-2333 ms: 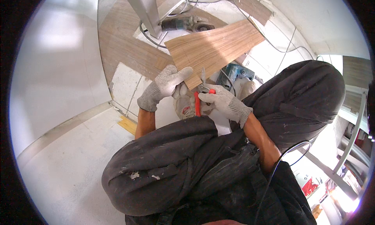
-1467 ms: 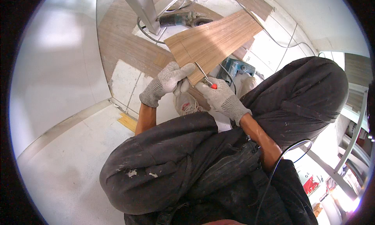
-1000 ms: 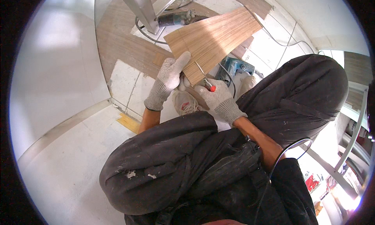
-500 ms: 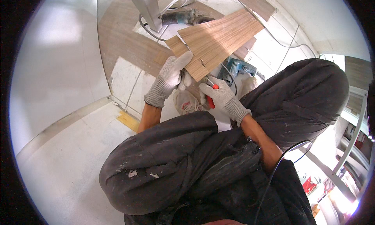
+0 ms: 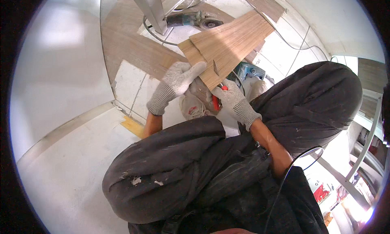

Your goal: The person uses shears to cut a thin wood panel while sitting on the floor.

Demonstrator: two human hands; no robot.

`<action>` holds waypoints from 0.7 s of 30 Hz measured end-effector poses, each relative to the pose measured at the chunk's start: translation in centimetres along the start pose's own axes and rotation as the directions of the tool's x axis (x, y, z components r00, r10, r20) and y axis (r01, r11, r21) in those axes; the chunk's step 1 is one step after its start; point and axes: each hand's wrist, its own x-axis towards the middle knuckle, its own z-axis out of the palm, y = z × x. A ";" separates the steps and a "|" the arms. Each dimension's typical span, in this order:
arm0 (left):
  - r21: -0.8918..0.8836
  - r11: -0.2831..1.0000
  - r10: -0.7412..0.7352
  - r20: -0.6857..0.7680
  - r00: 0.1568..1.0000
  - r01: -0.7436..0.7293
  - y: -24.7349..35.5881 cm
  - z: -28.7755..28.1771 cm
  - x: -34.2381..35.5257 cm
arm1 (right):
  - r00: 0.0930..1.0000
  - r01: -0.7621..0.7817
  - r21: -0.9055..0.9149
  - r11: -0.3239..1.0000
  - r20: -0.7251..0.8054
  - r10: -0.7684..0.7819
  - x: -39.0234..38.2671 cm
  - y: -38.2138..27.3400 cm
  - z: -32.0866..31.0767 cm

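My left hand (image 5: 178,81), in a whitish knit work glove, grips the near left edge of a wood-grain floor plank (image 5: 231,43), thumb on top and fingers underneath. The plank slopes away to the upper right. Its left side is stepped, and a dark open split (image 5: 215,67) shows near the close end. Closed around red-handled pliers (image 5: 216,102), my right hand (image 5: 232,96) is at the plank's near corner in a matching glove. The pliers' jaws are mostly hidden by the plank and the glove.
An angle grinder (image 5: 195,19) lies beyond the plank beside a metal leg (image 5: 152,10). A teal power tool (image 5: 251,70) sits partly under the plank's right side. Cables (image 5: 292,45) run over the floor. A white wall panel (image 5: 57,71) stands at left; a yellowish strip (image 5: 133,126) lies near my left knee.
The plank's near end has shifted slightly right and down, and its split looks wider. My left hand has moved a little left and down. The grinder's disc now shows.
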 end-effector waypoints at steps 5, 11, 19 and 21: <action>0.637 0.709 0.581 -0.286 0.762 -0.302 0.3 -2.3 0.1 | 0.998 -0.046 0.062 0.997 -0.030 0.047 0.0 -0.5 -0.1; 0.754 0.397 0.832 -0.054 0.552 -0.524 -0.3 -1.1 0.6 | 0.991 -0.129 0.048 0.991 -0.040 0.130 0.1 -0.6 0.0; 0.787 0.264 0.899 0.009 0.438 -0.558 -2.9 -1.0 2.0 | 0.997 -0.060 0.027 0.998 -0.036 0.061 -0.6 -2.2 -0.5; 0.806 0.247 0.894 0.024 0.447 -0.538 -3.3 -0.6 1.7 | 0.996 -0.086 0.025 0.996 -0.023 0.087 -0.3 -1.4 0.0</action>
